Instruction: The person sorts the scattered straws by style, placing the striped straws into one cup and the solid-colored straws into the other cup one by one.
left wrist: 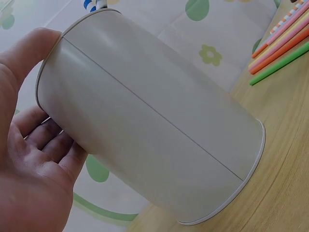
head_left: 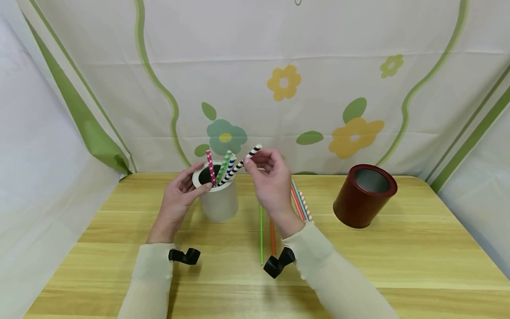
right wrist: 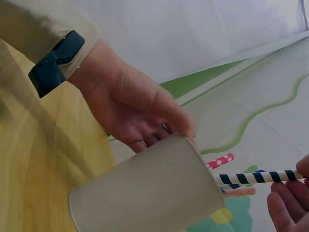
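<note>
My left hand [head_left: 177, 199] grips a white can [head_left: 219, 206] at its upper left side, thumb at the rim and fingers behind. My right hand [head_left: 272, 181] pinches a black-and-white striped paper straw [head_left: 236, 170] near its upper end. The straw slants down to the right, front part of the can's mouth; its lower end is hidden there. In the can stand a pink dotted straw [head_left: 210, 165], a green patterned straw [head_left: 224, 164] and a blue-striped straw [head_left: 231, 163]. The right wrist view also shows a pale orange straw [right wrist: 240, 192] sticking out.
On the wooden table [head_left: 223, 283], under and beside my right forearm, lie a green straw [head_left: 261, 235], an orange straw [head_left: 272, 239], a blue straw [head_left: 299, 199] and several others. A dark red can [head_left: 354, 206] stands at the right. A flowered curtain [head_left: 239, 88] hangs behind.
</note>
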The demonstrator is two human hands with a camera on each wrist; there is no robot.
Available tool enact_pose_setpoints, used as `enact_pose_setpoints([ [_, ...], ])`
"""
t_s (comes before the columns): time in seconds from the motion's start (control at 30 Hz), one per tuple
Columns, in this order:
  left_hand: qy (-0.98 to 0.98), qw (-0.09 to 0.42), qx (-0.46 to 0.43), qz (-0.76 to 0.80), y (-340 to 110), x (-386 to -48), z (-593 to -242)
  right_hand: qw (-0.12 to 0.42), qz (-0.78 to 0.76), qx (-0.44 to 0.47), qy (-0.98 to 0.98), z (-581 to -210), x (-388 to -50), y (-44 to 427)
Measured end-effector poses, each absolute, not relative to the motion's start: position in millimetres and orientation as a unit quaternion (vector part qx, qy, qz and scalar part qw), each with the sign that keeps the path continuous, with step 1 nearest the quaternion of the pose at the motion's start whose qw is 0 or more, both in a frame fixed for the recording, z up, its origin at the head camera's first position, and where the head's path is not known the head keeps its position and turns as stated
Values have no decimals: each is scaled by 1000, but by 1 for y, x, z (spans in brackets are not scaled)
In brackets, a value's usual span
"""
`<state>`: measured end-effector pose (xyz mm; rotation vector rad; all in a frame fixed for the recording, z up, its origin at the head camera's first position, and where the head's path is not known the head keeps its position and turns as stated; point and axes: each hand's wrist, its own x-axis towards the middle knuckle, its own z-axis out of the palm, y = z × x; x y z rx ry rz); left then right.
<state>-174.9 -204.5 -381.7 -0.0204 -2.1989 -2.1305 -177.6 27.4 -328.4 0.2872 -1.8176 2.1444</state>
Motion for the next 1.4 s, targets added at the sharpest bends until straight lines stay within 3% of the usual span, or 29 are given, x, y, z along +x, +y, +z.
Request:
enact_pose_setpoints([
  [0.6,-719,40,7,-694,-203,-174,-380,88,653,90,-747,-351,-180,10],
  [1.4,-723,43,-14,-690,-205,-174,-383,76,633,76,-767,-362,-177,12],
])
